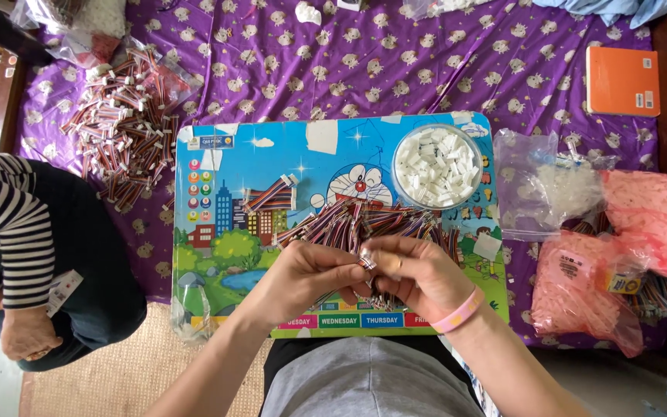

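My left hand (306,272) and my right hand (418,276) meet over the near edge of the cartoon board (218,239) that lies across my lap; both are closed, fingertips pinching the same small wire connector (367,259) between them — its coloured leads trail down under my palms. Just beyond my knuckles lies the heap of multicoloured wire harnesses (364,220), spread across the middle of the board; a separate small bundle (270,198) sits apart to the left of it. At the far right corner of the board stands a round clear tub (437,166) full of white plastic housings; a pink band (459,310) circles my right wrist. The board rests on a purple patterned cloth (441,69); on that cloth, well off to the left, lies a larger pile of finished wire pieces (129,127). To the right of the board sit a clear bag of white parts (546,189) and pink plastic bags (580,289) — one of them lies on more coloured wires. An orange notebook (623,81) lies at the far right; another person in a striped sleeve (1,224) sits at my left.
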